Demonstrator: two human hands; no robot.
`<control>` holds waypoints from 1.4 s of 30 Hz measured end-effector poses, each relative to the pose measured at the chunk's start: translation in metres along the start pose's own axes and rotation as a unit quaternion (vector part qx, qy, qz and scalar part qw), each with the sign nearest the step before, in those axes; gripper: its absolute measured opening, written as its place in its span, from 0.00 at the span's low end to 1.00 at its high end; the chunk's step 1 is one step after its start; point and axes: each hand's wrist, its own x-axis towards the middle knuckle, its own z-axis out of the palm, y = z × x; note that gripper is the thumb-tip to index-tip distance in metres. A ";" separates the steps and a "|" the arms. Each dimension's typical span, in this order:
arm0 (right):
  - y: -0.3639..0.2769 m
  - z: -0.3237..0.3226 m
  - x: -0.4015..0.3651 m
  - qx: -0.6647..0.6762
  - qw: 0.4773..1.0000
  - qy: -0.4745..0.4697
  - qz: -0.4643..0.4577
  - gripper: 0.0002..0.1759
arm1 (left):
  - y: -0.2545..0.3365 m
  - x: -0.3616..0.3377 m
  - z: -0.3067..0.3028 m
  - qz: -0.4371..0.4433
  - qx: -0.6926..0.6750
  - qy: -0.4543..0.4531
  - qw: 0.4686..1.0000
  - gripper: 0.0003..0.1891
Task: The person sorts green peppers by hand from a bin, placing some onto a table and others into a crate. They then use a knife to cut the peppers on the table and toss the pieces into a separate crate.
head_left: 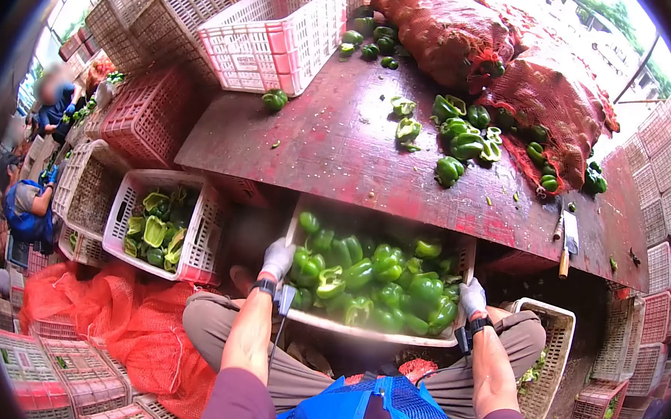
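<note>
A white plastic crate (377,335) full of green bell peppers (358,274) sits between my knees, its far part under the table edge. My left hand (278,258), in a pale glove, is closed on the crate's left side. On the opposite side my right hand (472,297), also gloved, grips the rim, with its fingers partly hidden. Some of the peppers are cut open, showing pale insides. Haze on the lens blurs part of the crate's contents.
The red table (301,152) holds loose peppers (467,137), red mesh sacks (549,100), a white-pink crate (278,39) and a cleaver (571,232). A crate of cut peppers (195,238) stands left, another crate (556,361) right. Red netting (129,327) covers the left floor. Other people work far left.
</note>
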 end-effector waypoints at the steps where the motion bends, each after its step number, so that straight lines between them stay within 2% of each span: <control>1: -0.002 -0.002 -0.001 -0.008 1.000 -0.009 0.004 0.23 | -0.011 -0.011 -0.001 -0.003 -0.008 0.000 1.000 0.18; 3: -0.006 -0.005 -0.005 -0.026 0.999 -0.030 0.014 0.22 | -0.036 -0.033 0.000 -0.018 -0.055 -0.015 0.998 0.19; 5: -0.008 -0.007 -0.021 -0.035 0.999 -0.035 0.020 0.21 | -0.037 -0.051 -0.003 -0.045 -0.035 -0.010 0.998 0.20; 9: -0.003 0.000 -0.045 -0.028 0.998 -0.023 0.042 0.23 | -0.055 -0.042 0.012 -0.052 -0.062 0.008 0.997 0.19; 11: 0.004 -0.001 -0.037 -0.024 0.997 -0.052 0.059 0.24 | -0.051 -0.037 0.013 -0.081 -0.008 0.009 0.997 0.19; 12: -0.012 -0.013 -0.045 -0.066 0.997 -0.020 0.046 0.27 | -0.044 -0.037 0.014 -0.082 0.008 0.022 0.996 0.19; 13: -0.035 -0.027 -0.051 -0.071 0.996 0.056 0.019 0.32 | -0.038 -0.036 0.014 -0.083 0.023 0.038 0.996 0.19; 14: -0.043 -0.030 -0.047 -0.088 0.980 0.158 -0.087 0.36 | -0.036 -0.034 0.015 -0.077 0.043 0.048 0.995 0.19; 15: -0.065 -0.042 -0.044 -0.064 0.957 0.219 -0.178 0.37 | -0.024 -0.040 0.012 -0.082 0.049 0.060 0.994 0.19; 16: -0.093 -0.059 -0.039 -0.062 0.931 0.260 -0.248 0.38 | -0.018 -0.041 0.011 -0.089 0.065 0.055 0.992 0.21; 17: -0.121 -0.076 -0.030 -0.067 0.920 0.265 -0.281 0.39 | -0.012 -0.039 0.009 -0.095 0.082 0.051 0.991 0.22; 19: -0.165 -0.090 0.011 -0.048 0.912 0.276 -0.301 0.40 | 0.012 -0.051 0.006 -0.018 0.140 0.144 0.980 0.25; 20: -0.186 -0.096 0.037 -0.037 0.912 0.266 -0.309 0.42 | 0.024 -0.059 0.006 0.018 0.169 0.189 0.967 0.26; 21: -0.218 -0.113 0.046 -0.007 0.944 0.183 -0.274 0.44 | 0.037 -0.064 0.002 0.060 0.155 0.194 0.967 0.27; 23: -0.234 -0.093 0.103 -0.051 0.948 0.198 -0.245 0.43 | 0.060 -0.065 -0.003 0.145 0.125 0.204 0.960 0.29; 25: -0.243 -0.083 0.132 -0.040 0.974 0.106 -0.198 0.44 | 0.066 -0.063 0.005 0.238 0.054 0.220 0.944 0.26; 26: -0.246 -0.079 0.133 -0.050 0.975 0.123 -0.176 0.42 | 0.070 -0.064 0.008 0.256 0.037 0.205 0.944 0.25; 27: -0.248 -0.076 0.137 0.029 0.978 0.099 -0.182 0.40 | 0.080 -0.068 0.007 0.274 0.021 0.190 0.942 0.23; 29: -0.236 -0.065 0.153 0.181 0.964 0.050 -0.186 0.37 | 0.092 -0.073 0.013 0.201 -0.147 0.073 0.966 0.24; 30: -0.229 -0.063 0.150 0.279 0.940 -0.002 -0.197 0.34 | 0.093 -0.071 0.021 0.167 -0.246 0.027 0.954 0.24; 31: -0.225 -0.056 0.141 0.392 0.887 -0.091 -0.228 0.31 | 0.111 -0.078 0.021 0.129 -0.344 -0.021 0.930 0.24; 32: -0.221 -0.044 0.127 0.495 0.803 -0.202 -0.265 0.29 | 0.127 -0.088 0.018 0.047 -0.414 -0.089 0.905 0.27; 33: -0.214 -0.020 0.109 0.564 0.704 -0.315 -0.295 0.26 | 0.130 -0.087 0.025 0.043 -0.438 -0.136 0.888 0.32; 35: -0.230 -0.031 0.002 0.692 0.534 -0.464 -0.145 0.27 | 0.149 -0.099 0.040 0.027 -0.501 -0.145 0.853 0.36; 36: -0.239 -0.026 -0.041 0.712 0.531 -0.442 -0.129 0.29 | 0.158 -0.106 0.043 0.030 -0.533 -0.146 0.833 0.37; 37: -0.240 -0.016 -0.061 0.727 0.432 -0.527 -0.080 0.29 | 0.164 -0.111 0.044 0.034 -0.564 -0.146 0.812 0.37; 38: -0.240 0.008 -0.078 0.652 0.608 -0.383 -0.241 0.28 | 0.164 -0.110 0.045 0.076 -0.567 -0.164 0.803 0.34; 39: -0.247 0.020 -0.095 0.525 0.729 -0.205 -0.388 0.27 | 0.163 -0.113 0.043 0.065 -0.582 -0.161 0.794 0.29; 40: -0.253 0.013 -0.107 0.622 0.704 -0.299 -0.168 0.24 | 0.163 -0.117 0.041 0.058 -0.637 -0.158 0.752 0.26; 41: -0.248 0.021 -0.109 0.440 0.830 -0.150 -0.308 0.20 | 0.162 -0.122 0.038 0.053 -0.689 -0.156 0.706 0.24; 42: -0.246 0.019 -0.113 0.357 0.855 -0.076 -0.368 0.18 | 0.154 -0.125 0.034 0.048 -0.698 -0.155 0.698 0.24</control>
